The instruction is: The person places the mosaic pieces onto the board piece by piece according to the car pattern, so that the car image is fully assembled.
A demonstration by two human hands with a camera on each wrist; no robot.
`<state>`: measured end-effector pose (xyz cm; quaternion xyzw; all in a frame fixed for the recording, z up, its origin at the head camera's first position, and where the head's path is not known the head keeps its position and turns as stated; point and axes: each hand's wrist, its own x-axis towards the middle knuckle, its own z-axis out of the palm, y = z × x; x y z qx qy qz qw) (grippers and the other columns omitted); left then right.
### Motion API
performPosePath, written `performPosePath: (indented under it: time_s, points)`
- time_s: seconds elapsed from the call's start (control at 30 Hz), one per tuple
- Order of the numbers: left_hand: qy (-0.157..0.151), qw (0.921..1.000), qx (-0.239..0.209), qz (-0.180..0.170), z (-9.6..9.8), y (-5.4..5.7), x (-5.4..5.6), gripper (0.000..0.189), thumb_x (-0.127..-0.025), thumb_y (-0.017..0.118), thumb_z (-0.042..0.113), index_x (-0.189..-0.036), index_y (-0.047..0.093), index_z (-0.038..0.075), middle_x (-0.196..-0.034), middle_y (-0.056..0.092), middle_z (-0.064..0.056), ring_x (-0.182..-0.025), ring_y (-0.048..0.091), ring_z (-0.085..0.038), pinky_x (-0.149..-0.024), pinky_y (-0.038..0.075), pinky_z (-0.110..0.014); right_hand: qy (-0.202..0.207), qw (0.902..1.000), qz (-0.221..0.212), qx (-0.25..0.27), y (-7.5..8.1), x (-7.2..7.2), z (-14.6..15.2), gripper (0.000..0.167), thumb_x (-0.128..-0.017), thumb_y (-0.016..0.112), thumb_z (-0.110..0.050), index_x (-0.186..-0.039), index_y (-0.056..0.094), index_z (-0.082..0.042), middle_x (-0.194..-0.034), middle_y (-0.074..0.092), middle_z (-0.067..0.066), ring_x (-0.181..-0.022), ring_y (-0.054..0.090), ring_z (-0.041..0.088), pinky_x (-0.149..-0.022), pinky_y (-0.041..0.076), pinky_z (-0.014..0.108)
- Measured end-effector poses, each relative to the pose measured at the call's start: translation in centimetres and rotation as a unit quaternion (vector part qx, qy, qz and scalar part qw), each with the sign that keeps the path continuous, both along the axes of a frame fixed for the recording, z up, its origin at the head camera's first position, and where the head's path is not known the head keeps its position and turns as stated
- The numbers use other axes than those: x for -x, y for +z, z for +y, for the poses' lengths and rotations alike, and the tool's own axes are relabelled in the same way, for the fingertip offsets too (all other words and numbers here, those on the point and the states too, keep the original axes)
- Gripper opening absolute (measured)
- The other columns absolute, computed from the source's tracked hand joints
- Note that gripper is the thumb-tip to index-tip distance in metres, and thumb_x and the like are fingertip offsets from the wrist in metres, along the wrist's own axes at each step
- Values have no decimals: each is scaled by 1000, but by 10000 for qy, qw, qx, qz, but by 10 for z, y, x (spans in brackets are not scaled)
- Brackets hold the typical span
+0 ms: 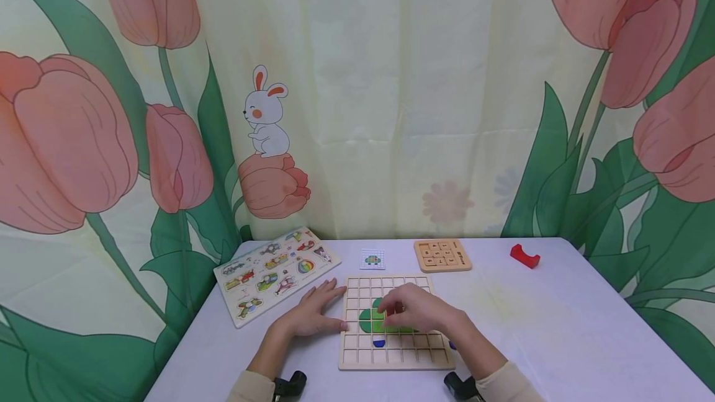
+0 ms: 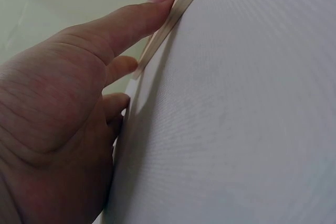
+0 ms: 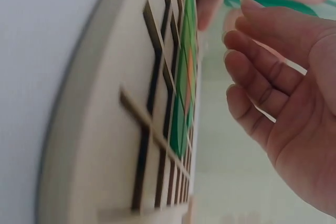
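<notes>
A square wooden grid board [image 1: 357,360] lies flat in front of me. Green pieces [image 1: 365,321] fill several cells near its middle, and a blue half-round piece [image 1: 379,343] sits below them. My left hand [image 1: 314,314] is spread at the board's left edge; in the left wrist view its thumb [image 2: 149,11] touches the wooden side. Above the green pieces hovers my right hand [image 1: 418,309], fingers loosely bent. In the right wrist view those fingers [image 3: 252,72] stand off the board, with no piece visible between them.
A picture puzzle board [image 1: 276,275] lies at the back left. Behind the grid are a small pattern card [image 1: 372,259] and a wooden tile puzzle [image 1: 442,255]. A red curved block [image 1: 525,257] lies further right. Another blue piece [image 1: 452,345] shows beside the right wrist.
</notes>
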<state>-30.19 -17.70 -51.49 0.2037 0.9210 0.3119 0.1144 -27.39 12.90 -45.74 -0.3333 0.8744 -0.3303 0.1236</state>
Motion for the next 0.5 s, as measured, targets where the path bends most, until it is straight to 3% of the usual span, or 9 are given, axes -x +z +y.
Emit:
performPosePath:
  time_s: [0.5]
  points:
    - [-46,10000,-44,69,-1,-1,0,95,-81,78,64,-160,42,26,-175,20,-9,-163,10,-35,-130,4,-65,-1017,9947,-165,31,12,9,69,22,-93,79,-15,-114,78,-11,-94,70,-6,-88,61,18,-72,54,26]
